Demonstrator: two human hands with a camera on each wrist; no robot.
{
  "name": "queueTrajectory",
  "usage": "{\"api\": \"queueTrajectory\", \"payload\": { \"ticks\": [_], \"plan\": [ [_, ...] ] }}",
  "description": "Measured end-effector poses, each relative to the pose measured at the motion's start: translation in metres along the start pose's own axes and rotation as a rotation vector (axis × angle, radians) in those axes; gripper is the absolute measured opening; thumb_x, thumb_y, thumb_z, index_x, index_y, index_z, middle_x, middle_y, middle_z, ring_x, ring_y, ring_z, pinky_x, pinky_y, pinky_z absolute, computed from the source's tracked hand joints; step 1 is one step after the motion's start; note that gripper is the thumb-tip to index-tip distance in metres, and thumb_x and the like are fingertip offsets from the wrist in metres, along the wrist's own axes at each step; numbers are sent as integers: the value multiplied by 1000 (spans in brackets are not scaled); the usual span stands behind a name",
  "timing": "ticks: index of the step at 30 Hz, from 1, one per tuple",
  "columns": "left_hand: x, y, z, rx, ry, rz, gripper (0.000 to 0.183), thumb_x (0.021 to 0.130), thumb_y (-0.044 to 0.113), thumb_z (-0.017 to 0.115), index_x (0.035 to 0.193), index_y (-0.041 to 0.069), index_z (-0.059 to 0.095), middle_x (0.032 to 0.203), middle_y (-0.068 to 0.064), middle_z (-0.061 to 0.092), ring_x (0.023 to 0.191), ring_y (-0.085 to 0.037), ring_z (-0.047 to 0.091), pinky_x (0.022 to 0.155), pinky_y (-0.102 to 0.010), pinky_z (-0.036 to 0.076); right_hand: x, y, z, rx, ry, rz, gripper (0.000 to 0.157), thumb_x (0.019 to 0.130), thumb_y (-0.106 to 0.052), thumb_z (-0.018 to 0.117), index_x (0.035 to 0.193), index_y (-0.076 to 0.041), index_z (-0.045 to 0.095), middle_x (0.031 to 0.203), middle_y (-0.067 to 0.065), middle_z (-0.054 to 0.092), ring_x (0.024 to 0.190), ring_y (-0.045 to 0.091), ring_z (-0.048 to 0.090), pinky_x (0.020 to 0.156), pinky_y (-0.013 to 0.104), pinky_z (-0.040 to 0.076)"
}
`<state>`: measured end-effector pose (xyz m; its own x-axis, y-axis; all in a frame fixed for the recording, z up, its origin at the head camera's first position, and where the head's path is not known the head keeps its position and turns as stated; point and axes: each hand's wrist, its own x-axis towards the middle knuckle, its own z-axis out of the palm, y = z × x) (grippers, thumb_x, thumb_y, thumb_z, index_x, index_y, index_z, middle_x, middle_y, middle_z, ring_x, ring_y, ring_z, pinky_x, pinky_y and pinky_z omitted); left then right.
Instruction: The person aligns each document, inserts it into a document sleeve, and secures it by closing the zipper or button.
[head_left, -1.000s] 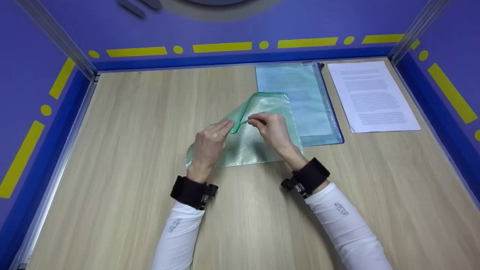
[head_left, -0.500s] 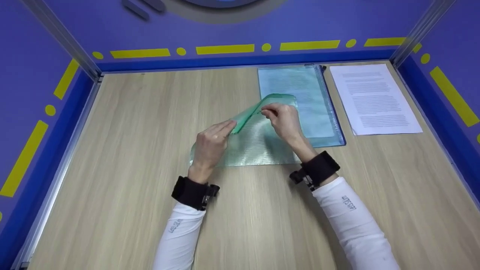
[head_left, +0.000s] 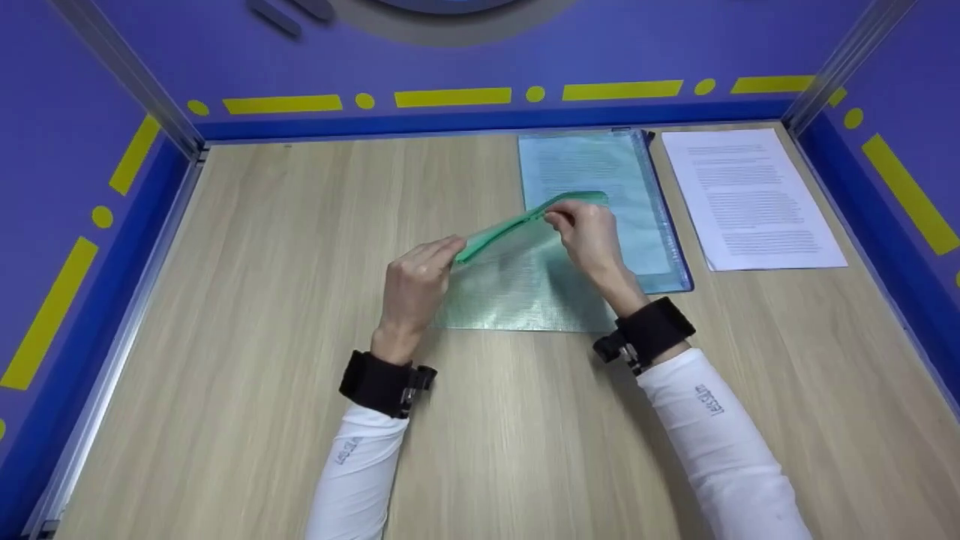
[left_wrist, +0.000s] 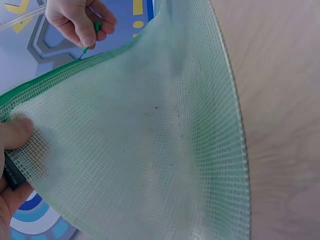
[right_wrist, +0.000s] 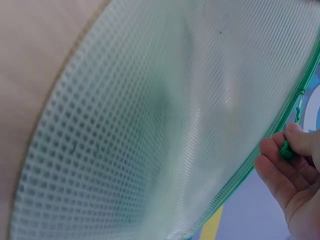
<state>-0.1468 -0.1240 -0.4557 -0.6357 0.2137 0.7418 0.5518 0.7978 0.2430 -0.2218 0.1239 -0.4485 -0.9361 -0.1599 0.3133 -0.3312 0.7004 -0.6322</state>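
A translucent green mesh zipper pouch [head_left: 525, 300] is propped with its green zipper edge [head_left: 501, 234] lifted off the table. My left hand [head_left: 412, 292] grips the left end of that edge, thumb on the mesh in the left wrist view, where a small dark tab [left_wrist: 14, 172] shows by the fingers. Farther along the zipper, my right hand [head_left: 592, 238] pinches the green cord pull [right_wrist: 286, 151], thumb against curled fingers. The cord runs to the slider at the zipper edge in the right wrist view. Fingers partly hide the pouch's far right corner in the head view.
Behind the pouch's right side lies a blue zipper pouch [head_left: 645, 281] with printed paper inside. Right of it is a stack of printed sheets [head_left: 750, 199]. Purple-blue panels [head_left: 450, 67] wall the table [head_left: 255, 300] at the back and both sides.
My right hand has moved right and slightly away along the zipper with the pull. The zipper edge has straightened between my hands. My left hand stays almost in place.
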Motion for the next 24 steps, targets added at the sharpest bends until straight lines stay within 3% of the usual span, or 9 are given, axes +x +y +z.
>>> {"api": "queueTrajectory", "payload": {
  "ticks": [14, 24],
  "plan": [
    [-1, -8, -6, -17, 24, -40, 27, 84, -13, 66, 103, 4, 77, 100, -10, 78, 89, -23, 76, 78, -29, 61, 3, 18, -15, 32, 25, 134, 22, 96, -16, 64, 108, -1, 74, 98, 19, 75, 85, 30, 71, 76, 40, 58],
    [2, -16, -12, -41, 58, -74, 24, 85, -12, 65, 100, 3, 78, 99, -11, 78, 90, -25, 76, 80, -32, 61, -2, 35, -28, 13, 91, 134, 22, 97, -16, 64, 107, 1, 74, 95, 20, 75, 82, 30, 70, 67, 26, 46]
  ]
}}
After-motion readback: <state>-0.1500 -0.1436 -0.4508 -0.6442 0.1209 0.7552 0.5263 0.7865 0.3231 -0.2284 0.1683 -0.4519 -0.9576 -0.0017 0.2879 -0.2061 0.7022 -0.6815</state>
